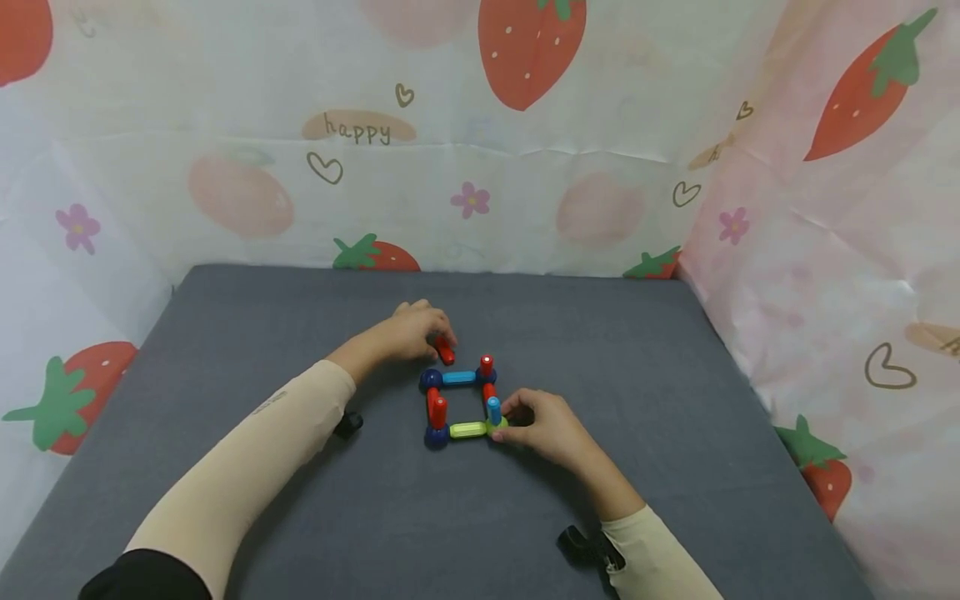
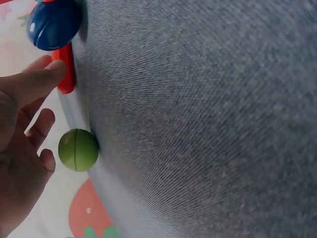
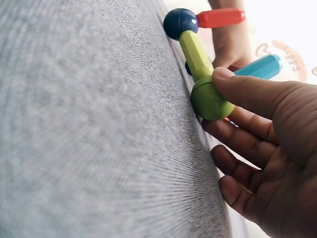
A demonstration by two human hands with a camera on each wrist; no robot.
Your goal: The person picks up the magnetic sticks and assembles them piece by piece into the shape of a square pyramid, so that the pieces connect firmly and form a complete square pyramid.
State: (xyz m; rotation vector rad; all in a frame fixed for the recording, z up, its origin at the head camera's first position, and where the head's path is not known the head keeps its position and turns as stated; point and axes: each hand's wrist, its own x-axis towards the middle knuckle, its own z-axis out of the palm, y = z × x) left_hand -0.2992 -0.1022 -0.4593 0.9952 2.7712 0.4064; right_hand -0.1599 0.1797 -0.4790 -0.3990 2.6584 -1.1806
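A square frame of magnetic rods and balls lies on the grey table. Its corners are navy balls (image 1: 437, 437) and one green ball (image 3: 210, 99), joined by a blue rod (image 1: 459, 377), a yellow-green rod (image 1: 468, 429) and red side rods. Two red rods (image 1: 439, 412) and a light blue rod (image 1: 493, 408) stand up from corners. My right hand (image 1: 551, 429) pinches the green corner ball between thumb and fingers. Behind the frame, my left hand (image 1: 412, 332) pinches a loose-looking red rod (image 2: 67, 74) by thumb and fingertips. A second green ball (image 2: 78, 150) sits near its curled fingers.
The grey cloth-covered table (image 1: 645, 367) stretches around the frame. A strawberry-print curtain (image 1: 465, 167) hangs along its back and sides. Black wrist straps show under the left sleeve (image 1: 262, 442) and right sleeve (image 1: 660, 554).
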